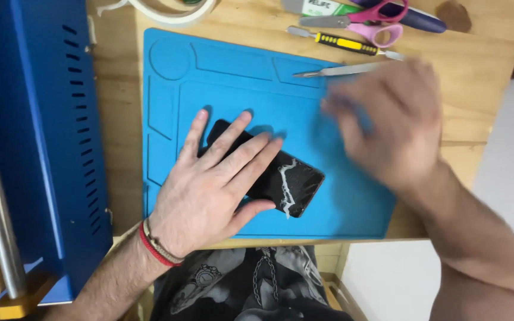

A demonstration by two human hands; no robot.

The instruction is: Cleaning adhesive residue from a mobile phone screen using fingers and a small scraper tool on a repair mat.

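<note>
Looking down from the head camera, your left hand [209,190] lies flat with fingers spread, pressing a black smartphone [281,178] with white cracked streaks onto the blue silicone work mat [340,208], which rests on the wooden table [483,65]. Your right hand [388,119] hovers blurred above the mat's upper right, near metal tweezers [334,71]; you cannot tell its grip. Beyond lie a yellow-handled screwdriver [343,43], pink scissors [367,21] and a tape roll [174,15]. A blue machine [37,137] stands left.
</note>
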